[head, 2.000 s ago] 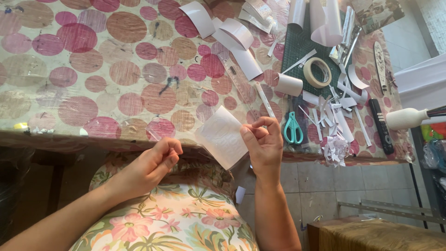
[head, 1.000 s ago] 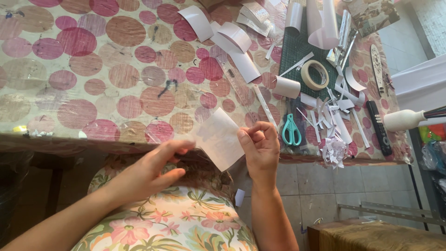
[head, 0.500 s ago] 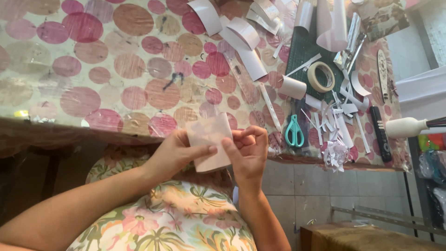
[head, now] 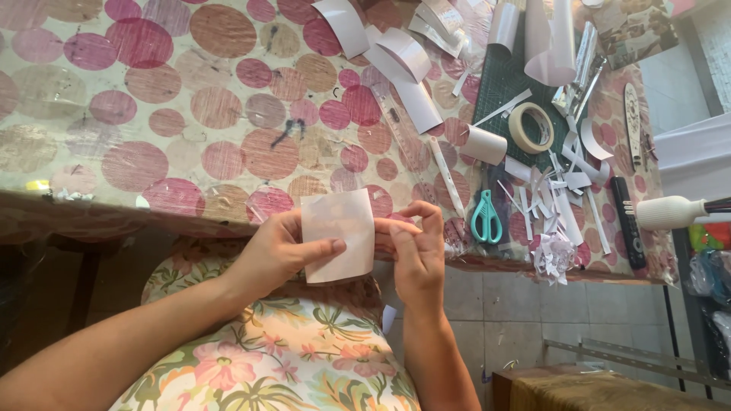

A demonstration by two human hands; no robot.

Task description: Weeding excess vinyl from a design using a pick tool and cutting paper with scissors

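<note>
While both hands, left hand and right hand, pinched the white paper piece above the table, shaping seemed underway, needing steady, even finger pressure.

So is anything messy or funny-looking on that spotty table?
Yes. Snipped white paper scraps lie jumbled beside the teal scissors, some bunched right at the table edge. The card piece in the left hand and right hand looks undamaged.

White paper rectangle upright, held at table edge
</note>
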